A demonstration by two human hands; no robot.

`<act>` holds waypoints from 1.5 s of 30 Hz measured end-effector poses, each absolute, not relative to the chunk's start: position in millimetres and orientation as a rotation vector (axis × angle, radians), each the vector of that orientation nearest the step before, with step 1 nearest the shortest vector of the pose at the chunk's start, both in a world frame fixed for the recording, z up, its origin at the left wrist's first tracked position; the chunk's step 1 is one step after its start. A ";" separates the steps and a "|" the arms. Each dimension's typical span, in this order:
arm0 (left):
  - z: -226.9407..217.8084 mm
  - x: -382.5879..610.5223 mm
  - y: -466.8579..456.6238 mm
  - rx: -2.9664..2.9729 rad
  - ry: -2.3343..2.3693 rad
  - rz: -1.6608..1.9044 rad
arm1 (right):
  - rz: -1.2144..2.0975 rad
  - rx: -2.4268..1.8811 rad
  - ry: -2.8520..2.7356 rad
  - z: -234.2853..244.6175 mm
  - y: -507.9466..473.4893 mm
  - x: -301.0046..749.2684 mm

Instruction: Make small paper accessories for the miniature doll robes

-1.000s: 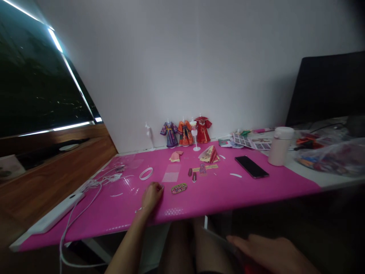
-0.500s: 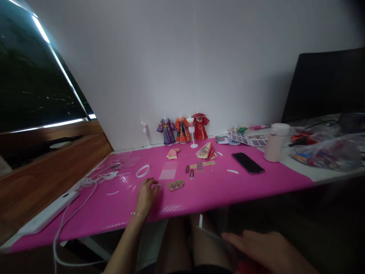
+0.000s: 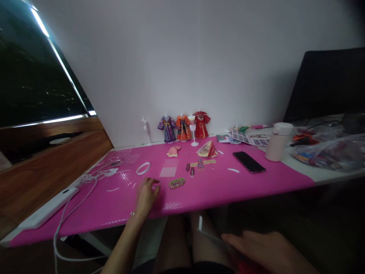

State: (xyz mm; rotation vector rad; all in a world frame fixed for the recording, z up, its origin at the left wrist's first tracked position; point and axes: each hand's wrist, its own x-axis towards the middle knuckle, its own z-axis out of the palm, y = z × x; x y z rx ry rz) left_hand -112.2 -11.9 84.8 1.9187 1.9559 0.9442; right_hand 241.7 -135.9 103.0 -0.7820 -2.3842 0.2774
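My left hand [image 3: 146, 196] rests on the pink mat [image 3: 216, 186] near the table's front edge, fingers curled and pinched on something I cannot make out. A small patterned oval piece [image 3: 176, 183] lies just right of it, and a white ring [image 3: 143, 168] lies beyond. My right hand [image 3: 265, 253] is down by my lap below the table, fingers stretched flat over a red object [image 3: 245, 267] that is mostly hidden. Three tiny doll dresses [image 3: 184, 128] in purple, orange and red stand on stands by the wall.
A black phone [image 3: 248, 161], a white bottle [image 3: 278, 141], printed sheets [image 3: 251, 138] and a plastic bag of parts [image 3: 327, 154] lie to the right. A white power strip [image 3: 45, 211] with cables sits at the left. Small folded paper pieces [image 3: 208, 150] dot the mat's middle.
The view shifted slightly. My left hand's fingers loosened and curled again on the mat, staying near the same spot. My right hand stayed at my lap.
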 end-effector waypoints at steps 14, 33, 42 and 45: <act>149.1 -31.4 -126.0 1.560 1.035 0.907 | 0.101 -0.815 -2.508 118.2 -145.9 234.2; 147.8 -14.2 -126.9 1.493 0.974 0.965 | 0.239 -0.920 -2.618 112.9 -144.9 229.8; 156.1 -15.2 -135.7 1.647 1.035 0.916 | 0.973 -1.141 -2.034 123.1 -136.2 233.6; 148.5 -3.6 -137.3 1.762 1.033 0.834 | 1.024 -1.020 -1.711 112.5 -138.1 225.6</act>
